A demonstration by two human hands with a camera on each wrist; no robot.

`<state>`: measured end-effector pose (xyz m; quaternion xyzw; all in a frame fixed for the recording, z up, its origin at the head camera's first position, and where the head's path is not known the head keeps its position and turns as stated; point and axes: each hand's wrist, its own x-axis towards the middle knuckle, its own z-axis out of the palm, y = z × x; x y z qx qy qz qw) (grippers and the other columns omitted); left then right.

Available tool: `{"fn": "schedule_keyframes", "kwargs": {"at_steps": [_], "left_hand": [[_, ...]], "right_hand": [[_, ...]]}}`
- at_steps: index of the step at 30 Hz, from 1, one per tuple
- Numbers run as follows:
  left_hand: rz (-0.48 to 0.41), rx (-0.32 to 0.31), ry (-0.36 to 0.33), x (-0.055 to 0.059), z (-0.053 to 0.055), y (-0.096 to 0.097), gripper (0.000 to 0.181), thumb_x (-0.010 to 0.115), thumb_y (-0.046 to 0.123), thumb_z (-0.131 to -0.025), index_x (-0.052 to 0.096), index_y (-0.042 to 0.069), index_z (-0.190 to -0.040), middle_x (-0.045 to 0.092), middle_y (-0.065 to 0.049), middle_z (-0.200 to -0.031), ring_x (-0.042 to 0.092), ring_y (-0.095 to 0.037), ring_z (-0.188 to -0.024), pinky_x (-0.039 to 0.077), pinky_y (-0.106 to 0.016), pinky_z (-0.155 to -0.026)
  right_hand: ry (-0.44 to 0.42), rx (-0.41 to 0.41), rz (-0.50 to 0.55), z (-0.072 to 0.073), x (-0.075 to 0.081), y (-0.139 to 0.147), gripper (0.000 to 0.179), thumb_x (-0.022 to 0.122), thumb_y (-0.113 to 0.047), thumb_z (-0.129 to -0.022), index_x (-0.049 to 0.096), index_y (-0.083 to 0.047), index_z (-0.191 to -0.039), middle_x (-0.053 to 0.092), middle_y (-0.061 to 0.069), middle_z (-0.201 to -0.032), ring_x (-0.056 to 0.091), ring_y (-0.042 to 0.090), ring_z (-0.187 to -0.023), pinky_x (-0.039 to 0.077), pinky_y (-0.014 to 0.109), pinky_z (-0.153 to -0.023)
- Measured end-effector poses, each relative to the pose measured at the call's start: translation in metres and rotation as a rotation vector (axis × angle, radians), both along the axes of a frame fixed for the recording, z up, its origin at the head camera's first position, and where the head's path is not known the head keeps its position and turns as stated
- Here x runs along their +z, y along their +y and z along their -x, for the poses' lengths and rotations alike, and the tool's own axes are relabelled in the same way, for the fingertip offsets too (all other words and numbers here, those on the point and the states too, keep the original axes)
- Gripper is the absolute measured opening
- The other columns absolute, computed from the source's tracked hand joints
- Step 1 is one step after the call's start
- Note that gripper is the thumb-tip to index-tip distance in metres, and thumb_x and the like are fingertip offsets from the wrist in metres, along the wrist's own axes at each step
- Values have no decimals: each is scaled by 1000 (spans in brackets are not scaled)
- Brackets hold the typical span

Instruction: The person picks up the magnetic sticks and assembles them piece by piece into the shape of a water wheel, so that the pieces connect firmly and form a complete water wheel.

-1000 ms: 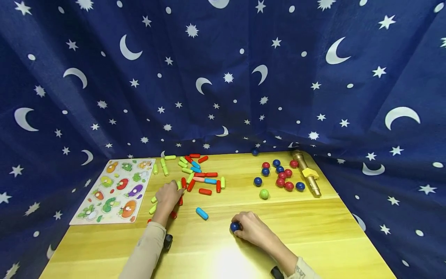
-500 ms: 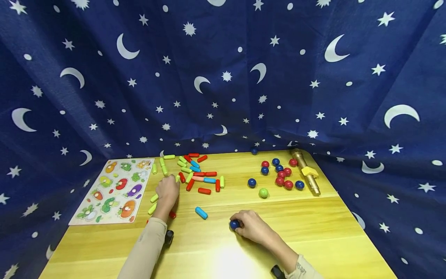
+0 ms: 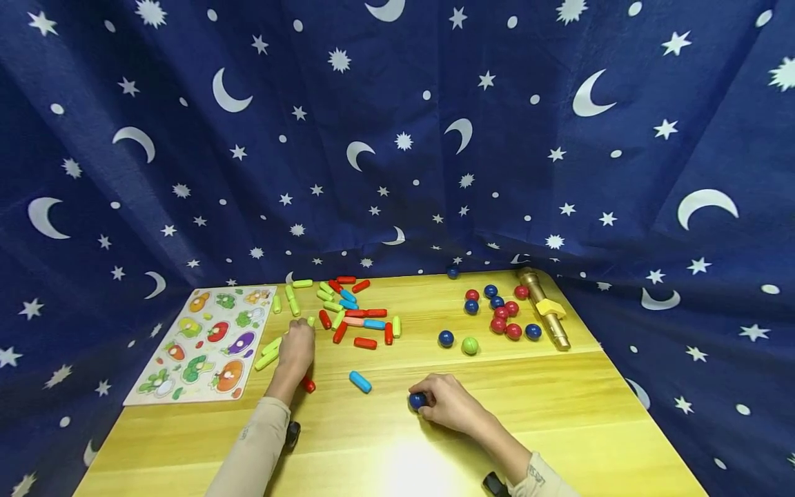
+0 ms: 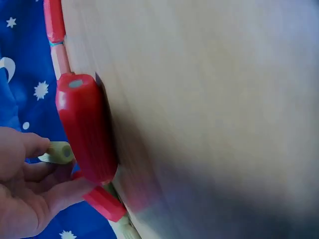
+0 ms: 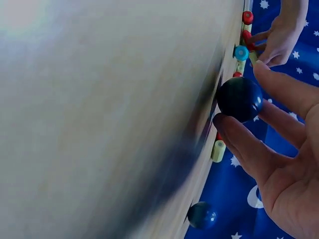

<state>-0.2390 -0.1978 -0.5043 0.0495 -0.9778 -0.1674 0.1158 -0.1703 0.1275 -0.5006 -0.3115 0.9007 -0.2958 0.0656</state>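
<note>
My left hand is over the left side of the table, among short faceted magnetic sticks. Its fingers pinch a yellow-green magnetic stick, whose end shows past the fingertips in the head view. Close by in the left wrist view, a red stick lies on the wood, with a second red stick behind the fingers. My right hand grips a dark blue ball between thumb and fingers, close over the table at the front middle. A blue stick lies between the two hands.
Several red, blue and yellow-green sticks spread behind the left hand. A vegetable picture board lies at the left edge. Red and blue balls, a lime-green ball and a gold tube with a yellow piece lie back right. A starry curtain hangs behind.
My left hand has shifted slightly left, and the yellow-green sticks beside it lie differently. A loose blue ball has rolled left and nearer, beside the lime-green one. The right hand stays put.
</note>
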Motion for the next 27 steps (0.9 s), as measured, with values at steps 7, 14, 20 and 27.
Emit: {"fn": "schedule_keyframes", "kwargs": {"at_steps": [7, 14, 20, 27], "left_hand": [[56, -10, 59, 8, -12, 6, 24, 54, 13, -97, 62, -8, -105, 63, -24, -99, 62, -42, -95, 55, -56, -60], [156, -291, 219, 20, -68, 64, 24, 82, 23, -77, 74, 10, -95, 73, -6, -85, 63, -23, -75, 52, -36, -61], [267, -537, 105, 11, -88, 106, 19, 83, 33, -73, 76, 22, -86, 71, 5, -78, 59, -14, -71, 48, -32, -64], [276, -611, 35, 1, -88, 120, 20, 83, 37, -72, 75, 23, -83, 72, 9, -76, 60, -9, -66, 48, -26, -57]], "right_hand": [[49, 5, 35, 1, -1, 0, 26, 80, -19, -79, 74, -12, -104, 65, 2, -93, 54, 7, -77, 43, 18, -66], [13, -28, 57, 5, 1, -1, 37, 81, -13, -76, 69, -5, -110, 71, 7, -95, 63, 8, -74, 50, 17, -64], [62, -54, 31, 5, 2, -2, 30, 84, -16, -74, 73, -4, -99, 71, 5, -88, 62, 6, -71, 48, 17, -62], [61, -1, 3, 2, -1, -1, 30, 80, -15, -78, 74, -7, -106, 70, 2, -87, 50, 0, -67, 42, 16, -60]]}}
